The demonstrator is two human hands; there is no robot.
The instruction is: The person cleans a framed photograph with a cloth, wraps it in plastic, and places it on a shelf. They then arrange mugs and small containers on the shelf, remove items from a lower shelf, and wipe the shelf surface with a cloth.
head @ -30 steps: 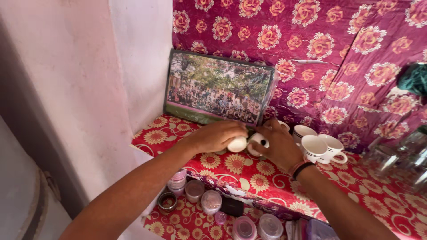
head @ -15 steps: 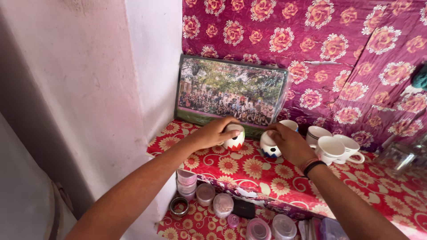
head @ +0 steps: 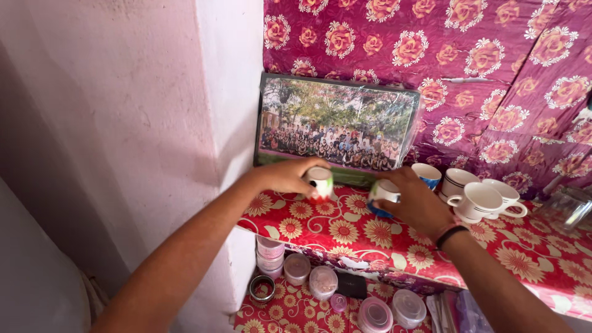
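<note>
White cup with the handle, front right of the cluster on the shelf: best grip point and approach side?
Take the white cup by its loop handle, coming from the right. The handle sticks out to the right over bare shelf covering, so fingers can likely pinch it freely. Its left and rear sides crowd against the striped cup and another white cup, and the right hand is close on the left.

A shelf (head: 345, 231) covered in red flowered cloth carries a framed group photo (head: 336, 126) behind the grips, and white cups (head: 478, 198) with a blue-rimmed cup (head: 427, 172) right of them.
</note>
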